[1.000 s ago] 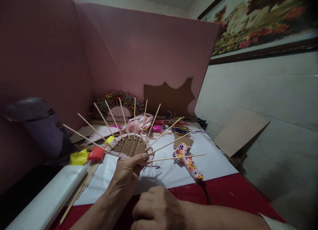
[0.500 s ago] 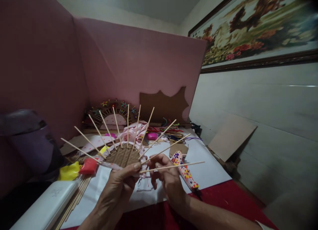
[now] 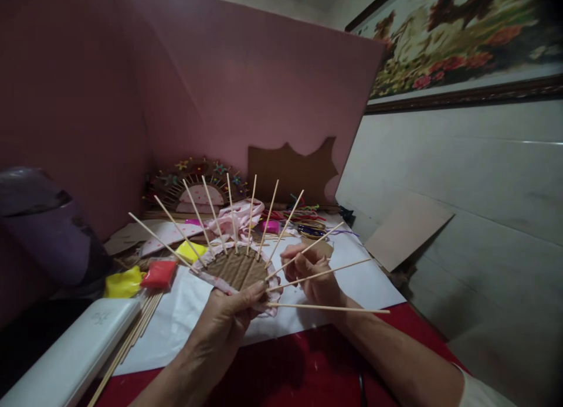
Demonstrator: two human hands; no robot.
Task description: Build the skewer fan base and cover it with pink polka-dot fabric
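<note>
My left hand grips the lower edge of a half-round corrugated cardboard piece, from which several thin wooden skewers fan out. A strip of pink spotted cloth runs along its rim. My right hand is behind the right-hand skewers with its fingers pinched together between them; what they pinch is too small to make out.
White paper covers the red table. A white case and loose skewers lie at left. Yellow and red clay packets, a finished fan, pink cloth, cardboard sheets and a pink backboard surround them.
My right hand rose from the table's near edge to the right-hand skewers. The fan turned a little clockwise and moved right. The painted tool by the fan is now hidden behind my right hand.
</note>
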